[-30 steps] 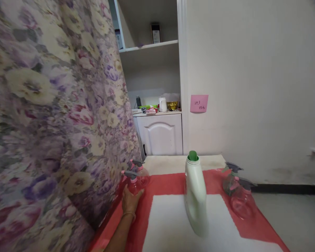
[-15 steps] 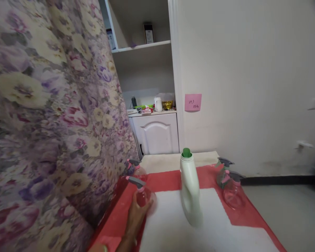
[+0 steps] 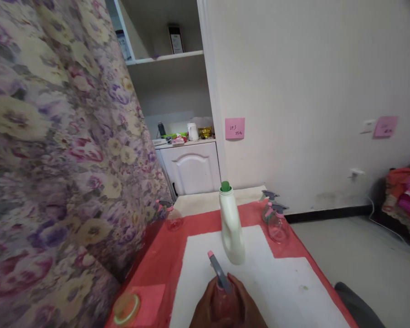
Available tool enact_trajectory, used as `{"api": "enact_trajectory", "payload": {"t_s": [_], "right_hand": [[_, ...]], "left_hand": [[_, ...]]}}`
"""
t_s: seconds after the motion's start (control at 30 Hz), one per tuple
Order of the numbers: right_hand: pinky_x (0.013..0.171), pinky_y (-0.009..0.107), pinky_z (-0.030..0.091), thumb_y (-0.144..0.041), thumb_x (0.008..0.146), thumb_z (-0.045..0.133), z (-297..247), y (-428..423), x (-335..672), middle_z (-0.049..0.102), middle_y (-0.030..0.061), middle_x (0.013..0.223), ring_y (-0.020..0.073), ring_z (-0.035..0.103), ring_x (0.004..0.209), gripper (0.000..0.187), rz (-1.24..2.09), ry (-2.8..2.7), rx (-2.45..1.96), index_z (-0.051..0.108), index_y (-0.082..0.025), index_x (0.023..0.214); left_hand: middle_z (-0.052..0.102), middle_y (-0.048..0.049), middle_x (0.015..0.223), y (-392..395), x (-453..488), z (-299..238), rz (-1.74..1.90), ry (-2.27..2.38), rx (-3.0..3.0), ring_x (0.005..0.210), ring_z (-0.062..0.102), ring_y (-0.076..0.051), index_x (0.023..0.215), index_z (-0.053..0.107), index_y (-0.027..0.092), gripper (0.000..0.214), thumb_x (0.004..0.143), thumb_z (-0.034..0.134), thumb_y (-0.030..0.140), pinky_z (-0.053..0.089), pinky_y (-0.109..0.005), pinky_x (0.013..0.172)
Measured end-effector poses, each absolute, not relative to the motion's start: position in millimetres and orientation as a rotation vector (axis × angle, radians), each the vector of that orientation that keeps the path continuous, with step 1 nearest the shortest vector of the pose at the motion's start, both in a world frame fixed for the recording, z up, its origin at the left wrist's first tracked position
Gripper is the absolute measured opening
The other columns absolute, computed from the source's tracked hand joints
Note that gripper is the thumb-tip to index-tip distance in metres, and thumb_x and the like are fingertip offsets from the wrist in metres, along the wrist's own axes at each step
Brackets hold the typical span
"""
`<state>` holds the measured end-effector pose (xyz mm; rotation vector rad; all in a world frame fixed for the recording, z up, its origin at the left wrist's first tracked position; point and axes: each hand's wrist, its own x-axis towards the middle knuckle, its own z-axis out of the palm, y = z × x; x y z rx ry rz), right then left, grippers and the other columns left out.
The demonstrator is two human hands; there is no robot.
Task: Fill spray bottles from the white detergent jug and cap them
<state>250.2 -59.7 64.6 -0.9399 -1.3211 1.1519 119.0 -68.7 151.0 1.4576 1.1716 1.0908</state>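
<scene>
Item held: one clear pink spray bottle [image 3: 222, 291] with a grey trigger head and pink nozzle tip, upright at the bottom centre of the view, over the near edge of a white mat [image 3: 276, 282]. Left hand [image 3: 207, 310]: on the bottle's left side, fingers curled close about the body. Right hand [image 3: 248, 307]: on the bottle's right side, fingers likewise wrapped round it; both hands are cut off by the lower edge, so the fingertips cannot be told apart. The nozzle points away from the person and to the left. Surface: a table covered by a red cloth [image 3: 164, 259], with the white mat laid over its middle. Standing on the mat, just beyond the held bottle: one white detergent bottle [image 3: 231, 228], upright, green cap on. Far right corner of the cloth: two more sprayers [image 3: 278, 225], pink with grey heads, close together. Far left edge: one single sprayer [image 3: 172, 218], hard against a flowered curtain [image 3: 54, 159] that fills the left of the view. Near left corner: a round green-rimmed object [image 3: 127, 308], too blurred to identify. Beyond the table: a white cabinet [image 3: 191, 168] with small items on top, open shelves above it, and a plain wall bearing a pink note [image 3: 234, 128].
</scene>
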Motion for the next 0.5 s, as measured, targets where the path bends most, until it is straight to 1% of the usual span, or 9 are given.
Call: {"api": "enact_trajectory", "payload": {"t_s": [0.07,0.1,0.2,0.27,0.33,0.43,0.5], "right_hand": [[0.109,0.048,0.042,-0.032,0.063,0.079,68.6,-60.6,250.1,0.061,0.0123,0.134,0.0351,0.056,0.126,0.077,1.13,-1.332,-0.938,0.049,-0.024,0.133],[0.108,0.048,0.043,-0.031,0.063,0.079,70.2,-60.6,250.2,0.062,0.0117,0.132,0.0348,0.057,0.124,0.074,1.127,-1.323,-0.938,0.05,-0.024,0.131],[0.103,0.047,0.047,-0.029,0.062,0.08,74.2,-59.7,249.6,0.066,0.009,0.126,0.0336,0.061,0.118,0.072,1.151,-1.293,-0.888,0.052,-0.026,0.128],[0.102,0.047,0.048,-0.03,0.063,0.079,76.6,-58.6,248.6,0.066,0.0077,0.125,0.0329,0.063,0.116,0.068,1.172,-1.285,-0.813,0.054,-0.028,0.125],[0.105,0.048,0.046,-0.033,0.066,0.079,78.7,-56.8,247.7,0.066,0.0076,0.126,0.0332,0.062,0.118,0.062,1.146,-1.28,-0.792,0.056,-0.029,0.123],[0.108,0.05,0.043,-0.041,0.071,0.076,81.5,-53.1,247.0,0.066,0.0084,0.127,0.0331,0.059,0.122,0.054,1.121,-1.249,-0.806,0.059,-0.029,0.121],[0.108,0.049,0.043,-0.049,0.076,0.07,83.6,-50.8,246.6,0.067,0.0081,0.125,0.0318,0.061,0.12,0.047,1.169,-1.216,-0.767,0.061,-0.029,0.117]], "left_hand": [[0.068,-0.0113,0.124,-67.6,113.5,150.2,1.053,1.009,1.47,0.12,0.06,-0.035,0.12,0.063,0.021,0.075,0.053,0.083,0.048,0.047,-0.043,0.103],[0.067,-0.0113,0.127,-67.4,111.6,150.4,1.061,1.002,1.471,0.123,0.058,-0.035,0.123,0.062,0.022,0.075,0.056,0.082,0.05,0.044,-0.043,0.106],[0.063,-0.0085,0.134,-68.6,110.8,154.0,1.085,1.159,1.461,0.13,0.052,-0.032,0.126,0.061,0.025,0.064,0.07,0.073,0.053,0.035,-0.044,0.115],[0.062,-0.0066,0.137,-68.6,113.1,157.5,1.113,1.252,1.416,0.134,0.048,-0.031,0.123,0.065,0.027,0.057,0.075,0.067,0.058,0.03,-0.046,0.118],[0.064,-0.0062,0.134,-66.2,115.8,160.1,1.135,1.248,1.35,0.134,0.049,-0.032,0.118,0.069,0.027,0.056,0.074,0.066,0.062,0.031,-0.047,0.117],[0.071,-0.0062,0.125,-60.2,118.7,161.8,1.125,1.185,1.269,0.128,0.055,-0.033,0.112,0.072,0.026,0.056,0.07,0.07,0.062,0.04,-0.046,0.112],[0.072,-0.0055,0.122,-57.5,119.7,161.9,1.122,1.19,1.245,0.126,0.057,-0.033,0.109,0.073,0.026,0.055,0.067,0.072,0.062,0.043,-0.044,0.11]]}}
